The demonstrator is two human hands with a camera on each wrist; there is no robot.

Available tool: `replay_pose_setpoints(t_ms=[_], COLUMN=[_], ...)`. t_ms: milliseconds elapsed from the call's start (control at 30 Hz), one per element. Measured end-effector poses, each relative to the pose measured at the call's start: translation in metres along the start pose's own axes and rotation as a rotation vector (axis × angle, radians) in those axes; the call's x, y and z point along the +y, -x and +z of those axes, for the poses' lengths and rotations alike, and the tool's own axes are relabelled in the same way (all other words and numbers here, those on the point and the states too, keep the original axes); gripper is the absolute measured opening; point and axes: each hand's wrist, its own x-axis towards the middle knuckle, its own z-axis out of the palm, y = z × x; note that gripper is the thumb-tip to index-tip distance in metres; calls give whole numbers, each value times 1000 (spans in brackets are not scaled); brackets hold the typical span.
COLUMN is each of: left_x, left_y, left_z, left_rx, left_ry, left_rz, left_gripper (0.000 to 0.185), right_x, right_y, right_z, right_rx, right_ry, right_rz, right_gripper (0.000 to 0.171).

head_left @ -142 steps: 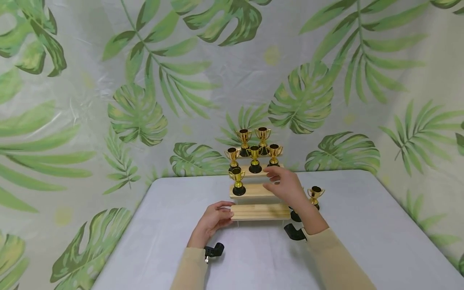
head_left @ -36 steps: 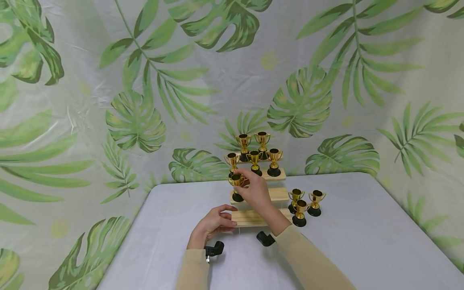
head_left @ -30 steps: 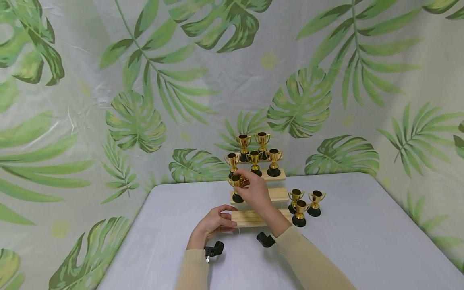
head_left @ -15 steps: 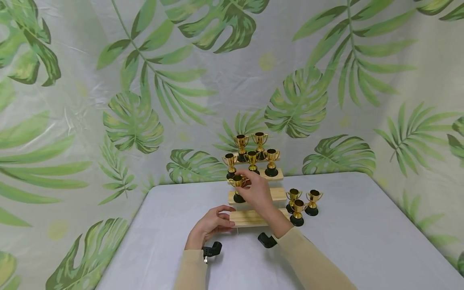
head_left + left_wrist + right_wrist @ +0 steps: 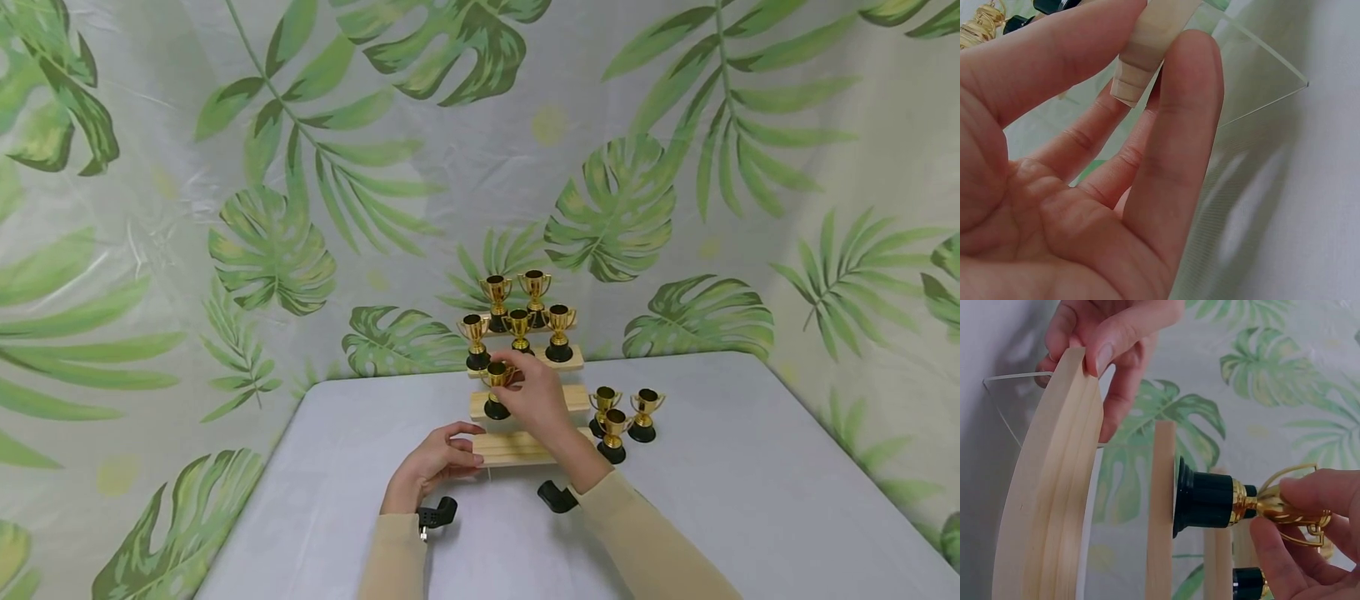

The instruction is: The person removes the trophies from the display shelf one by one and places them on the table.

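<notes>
A small gold trophy cup (image 5: 495, 377) on a black base stands at the left part of the second-lowest wooden board (image 5: 577, 399) of a four-step display rack. My right hand (image 5: 537, 404) pinches its gold cup between thumb and fingers; in the right wrist view the black base (image 5: 1207, 499) sits right at the board. At the rack's left end, my left hand (image 5: 433, 462) grips the end of the lowest board (image 5: 517, 448) between thumb and fingers. The left wrist view shows that board's wooden end (image 5: 1141, 62) between the fingers, with a clear support panel (image 5: 1266, 50) beyond.
Two trophies (image 5: 534, 285) stand on the top board and three (image 5: 558, 323) on the one below it. To the right of the rack, three more trophies (image 5: 645, 404) stand on the white table (image 5: 712, 483). A leaf-patterned curtain (image 5: 420, 208) hangs behind.
Since the oldest frame, my right hand has moved left from open air by the rack and taken hold of the trophy. Lately the trophy has shifted slightly right along its board. My left hand keeps its grip.
</notes>
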Motion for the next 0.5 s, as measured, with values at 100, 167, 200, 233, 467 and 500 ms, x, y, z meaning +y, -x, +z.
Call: replay_pose_setpoints(t_ms=[100,167,200,233,467,500], left_x=[0,0,-1,-1,-1,-2], left_y=[0,-1,-1,-1,-3,-3], left_z=[0,-1,-1,-1,-2,-2], left_rx=[-5,-5,-6,-6,-17,-18], left_ry=[4,10,10,10,5,1], left_rz=[4,0,0,-3,-2,-1], left_gripper=[54,55,55,55,56,57], right_x=[0,1,1,1,3,4], right_y=[0,1,2,2,4,4], right_z=[-3,-4,-5,-6,-14,-15], right_rx=[13,19,22,23,29,30], right_ry=[-4,-4,-2,-1,8,8], right_rz=[-8,-10,-9,-8,13,15], right_gripper=[48,47,47,47,46,46])
